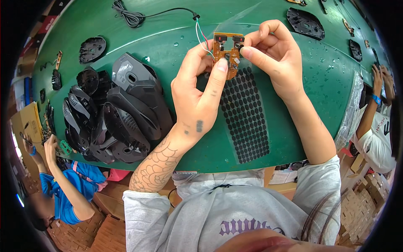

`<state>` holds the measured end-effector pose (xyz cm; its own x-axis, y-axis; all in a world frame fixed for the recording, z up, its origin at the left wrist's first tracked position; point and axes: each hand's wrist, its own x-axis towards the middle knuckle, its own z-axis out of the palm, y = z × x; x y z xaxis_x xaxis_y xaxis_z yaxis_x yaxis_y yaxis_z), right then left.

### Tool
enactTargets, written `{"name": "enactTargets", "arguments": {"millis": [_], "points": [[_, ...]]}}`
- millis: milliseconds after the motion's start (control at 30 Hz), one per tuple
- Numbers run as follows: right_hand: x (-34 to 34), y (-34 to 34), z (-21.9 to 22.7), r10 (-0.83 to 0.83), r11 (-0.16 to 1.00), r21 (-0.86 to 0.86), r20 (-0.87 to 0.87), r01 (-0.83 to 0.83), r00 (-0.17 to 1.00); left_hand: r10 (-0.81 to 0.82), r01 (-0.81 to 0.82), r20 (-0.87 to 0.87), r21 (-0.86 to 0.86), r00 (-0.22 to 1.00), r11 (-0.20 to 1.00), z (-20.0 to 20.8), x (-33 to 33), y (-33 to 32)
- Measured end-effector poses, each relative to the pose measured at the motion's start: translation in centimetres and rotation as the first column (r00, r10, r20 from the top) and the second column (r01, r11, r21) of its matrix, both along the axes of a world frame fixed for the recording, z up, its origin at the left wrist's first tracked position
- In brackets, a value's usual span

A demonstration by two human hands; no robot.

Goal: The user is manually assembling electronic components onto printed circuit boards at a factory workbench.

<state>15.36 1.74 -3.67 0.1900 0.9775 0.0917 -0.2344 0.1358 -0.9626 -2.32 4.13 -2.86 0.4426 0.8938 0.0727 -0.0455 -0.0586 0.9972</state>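
Note:
My left hand [196, 90] grips an orange-brown circuit board [229, 70], its thumb pressed on the lower part of the face. Two black switches sit at the board's top end. Thin coloured wires run from its left side to a coiled black cable [130, 17] on the table. At the board's upper right edge, my right hand [279, 59] pinches a small black piece [241, 47] between thumb and index finger; its exact kind is too small to tell. Under the hands lies a clear sheet of black round pads [247, 122].
A pile of black and grey computer mouse shells [138, 101] stands left of my left forearm. Black mouse bases [92, 49] lie at the far left and far right [305, 23] of the green table [289, 138]. Co-workers sit at the left [69, 189] and right [373, 130].

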Motion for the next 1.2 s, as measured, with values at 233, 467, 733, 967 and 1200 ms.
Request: {"name": "enactTargets", "arguments": {"millis": [233, 467, 733, 967, 1200], "points": [[-0.1, 0.0, 0.0, -0.006, 1.000, -0.003, 0.022, 0.006, 1.000, -0.010, 0.010, -0.014, 0.016, 1.000, 1.000, -0.1, -0.2, 0.0], [0.0, -0.1, 0.4, 0.029, 0.998, -0.050, 0.074, -0.025, 0.997, -0.029, 0.029, -0.015, 0.040, 0.999, 0.999, -0.3, -0.3, 0.2], [-0.5, 0.1, 0.6, -0.022, 0.998, -0.050, 0.077, 0.026, 0.997, -0.042, 0.041, 0.067, 0.010, 0.997, 0.999, -0.8, -0.2, 0.2], [0.6, 0.3, -0.8, -0.013, 0.998, 0.059, 0.268, -0.003, 0.963, -0.037, 0.040, -0.042, 0.054, 0.998, 0.998, 0.0, -0.1, 0.2], [0.1, 0.3, 0.0, -0.117, 0.992, -0.047, -0.059, 0.114, 0.991, 0.227, 0.110, -0.486, 0.570, 0.844, 0.814, 0.7, -0.5, 0.6]]}}
